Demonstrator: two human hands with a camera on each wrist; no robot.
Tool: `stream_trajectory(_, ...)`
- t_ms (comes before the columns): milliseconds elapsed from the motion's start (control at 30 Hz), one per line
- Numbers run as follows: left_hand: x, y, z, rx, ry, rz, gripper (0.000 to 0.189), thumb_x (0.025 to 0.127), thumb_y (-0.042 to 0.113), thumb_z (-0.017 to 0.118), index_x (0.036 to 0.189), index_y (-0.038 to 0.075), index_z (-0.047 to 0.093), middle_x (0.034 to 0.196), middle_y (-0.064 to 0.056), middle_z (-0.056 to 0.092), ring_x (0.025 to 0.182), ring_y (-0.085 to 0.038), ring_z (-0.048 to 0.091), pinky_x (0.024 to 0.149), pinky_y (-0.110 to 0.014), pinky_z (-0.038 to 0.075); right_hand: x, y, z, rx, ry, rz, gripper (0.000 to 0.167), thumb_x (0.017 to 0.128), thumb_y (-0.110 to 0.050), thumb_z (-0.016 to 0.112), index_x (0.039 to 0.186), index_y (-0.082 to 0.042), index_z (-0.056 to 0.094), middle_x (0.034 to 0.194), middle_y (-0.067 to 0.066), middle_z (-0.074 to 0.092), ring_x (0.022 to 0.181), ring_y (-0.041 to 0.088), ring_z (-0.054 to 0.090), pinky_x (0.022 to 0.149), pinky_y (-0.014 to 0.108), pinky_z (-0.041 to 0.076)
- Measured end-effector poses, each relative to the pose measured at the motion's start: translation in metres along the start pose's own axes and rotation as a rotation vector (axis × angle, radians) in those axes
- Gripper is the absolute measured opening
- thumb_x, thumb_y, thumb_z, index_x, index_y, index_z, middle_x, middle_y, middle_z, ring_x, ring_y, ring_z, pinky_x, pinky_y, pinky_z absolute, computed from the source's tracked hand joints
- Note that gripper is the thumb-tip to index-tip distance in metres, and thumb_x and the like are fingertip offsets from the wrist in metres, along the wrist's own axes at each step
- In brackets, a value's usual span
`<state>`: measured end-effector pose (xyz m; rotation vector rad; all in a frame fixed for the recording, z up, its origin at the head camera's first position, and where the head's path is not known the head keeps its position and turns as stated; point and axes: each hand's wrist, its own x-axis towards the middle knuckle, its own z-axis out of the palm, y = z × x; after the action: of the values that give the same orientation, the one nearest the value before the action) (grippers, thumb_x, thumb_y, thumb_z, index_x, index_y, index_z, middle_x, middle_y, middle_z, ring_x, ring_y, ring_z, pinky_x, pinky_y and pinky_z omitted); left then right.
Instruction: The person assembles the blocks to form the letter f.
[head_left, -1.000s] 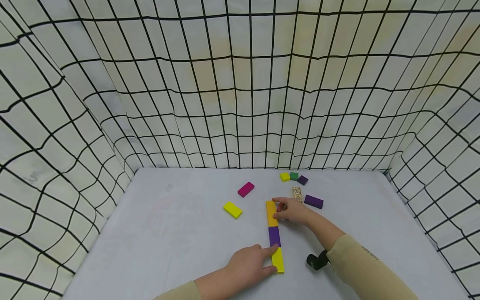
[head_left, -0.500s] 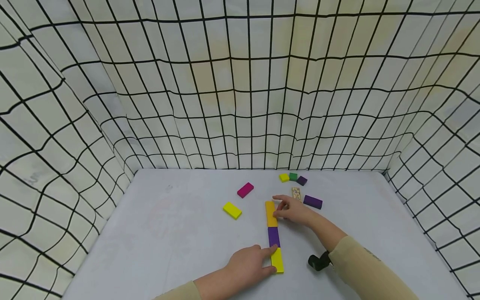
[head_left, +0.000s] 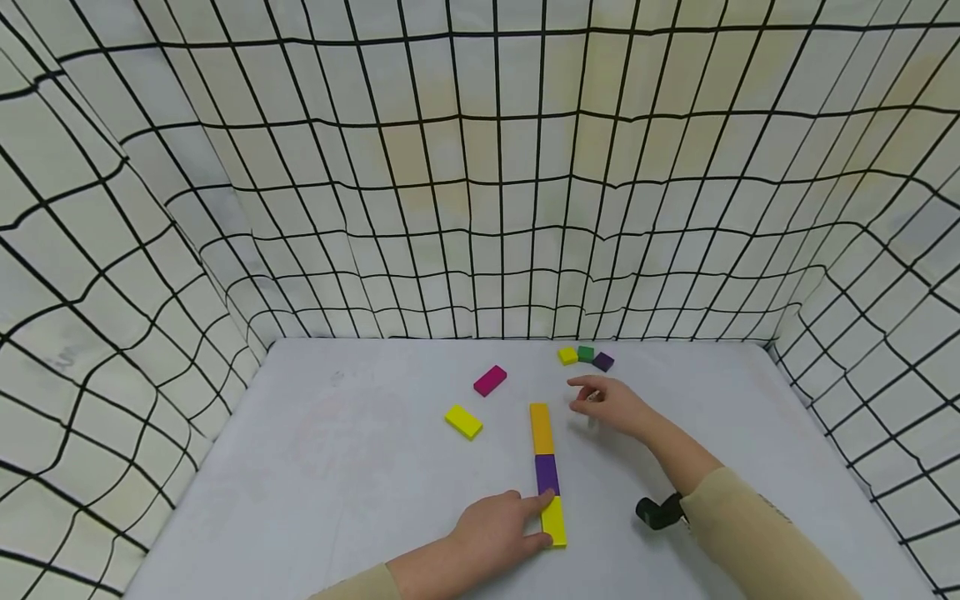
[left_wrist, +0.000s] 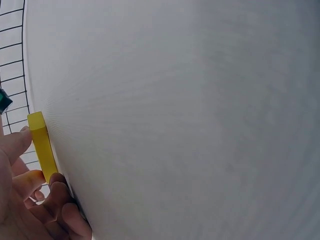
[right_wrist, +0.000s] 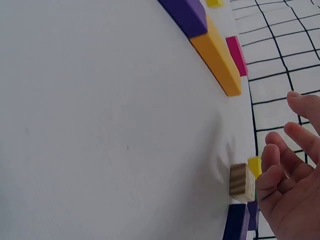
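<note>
In the head view three blocks lie end to end in a line: a yellow block nearest, a purple block in the middle, an orange block farthest. My left hand grips the yellow block between thumb and index finger, at its two ends, as the left wrist view shows too. Right of the orange block my right hand hovers with thumb and index apart, nothing between them. Near it stands a wood-patterned block, mostly covered by the hand in the head view. A dark purple block lies beside that.
On the white table, a loose yellow block and a magenta block lie left of the line. Small yellow, green and dark purple blocks sit at the back. Black netting encloses the table.
My right hand has let go of the orange block's side and moved right and slightly back, over the wood-patterned block. The left hand keeps its place on the yellow block.
</note>
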<state>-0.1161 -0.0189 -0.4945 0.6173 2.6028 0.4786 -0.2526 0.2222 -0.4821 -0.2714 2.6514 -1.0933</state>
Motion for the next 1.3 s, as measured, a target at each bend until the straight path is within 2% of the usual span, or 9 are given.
stream_trajectory(333,0.000,-0.001,0.002,-0.003,0.004,-0.001,0.055,0.089,0.051,0.068,0.141,0.039,0.055,0.074,0.006,0.050,0.062,-0.012,0.045,0.054,-0.024,0.039,-0.002,0.018,-0.023,-0.018,0.043,-0.002,0.046,0.094,-0.031,0.069,0.136,-0.013,0.061,0.106,0.004,0.063,0.091,0.023,0.055,0.069,0.029,0.049)
stream_trajectory(533,-0.001,-0.002,0.002,0.005,0.015,0.012,0.056,0.089,0.050,0.068,0.141,0.038,0.055,0.074,0.006,0.051,0.061,-0.012,0.045,0.053,-0.024,0.039,-0.003,0.025,-0.032,-0.068,0.061,0.008,0.047,0.093,-0.036,0.069,0.134,-0.013,0.062,0.109,0.005,0.064,0.087,0.022,0.053,0.065,0.031,0.048)
stream_trajectory(700,-0.001,-0.002,0.003,0.005,0.020,0.017,0.056,0.088,0.050,0.068,0.141,0.037,0.055,0.075,0.006,0.051,0.061,-0.012,0.045,0.052,-0.024,0.039,-0.004,0.033,-0.034,-0.091,0.080,0.028,0.046,0.094,-0.036,0.069,0.133,-0.013,0.063,0.114,0.009,0.063,0.091,0.024,0.052,0.065,0.030,0.047)
stream_trajectory(967,-0.003,-0.001,0.001,0.016,0.024,0.014,0.056,0.088,0.050,0.069,0.141,0.037,0.056,0.075,0.006,0.051,0.060,-0.011,0.045,0.052,-0.024,0.039,-0.002,0.051,-0.034,-0.100,0.090,0.077,0.045,0.094,-0.033,0.068,0.133,-0.010,0.063,0.122,0.013,0.061,0.100,0.028,0.052,0.073,0.034,0.047)
stream_trajectory(1300,-0.003,-0.001,0.001,0.013,0.025,0.013,0.055,0.089,0.050,0.068,0.141,0.037,0.056,0.074,0.006,0.050,0.061,-0.012,0.044,0.053,-0.024,0.038,-0.004,0.058,-0.036,-0.161,0.069,0.070,0.047,0.093,-0.030,0.070,0.132,-0.004,0.062,0.125,0.021,0.059,0.110,0.036,0.054,0.093,0.053,0.046)
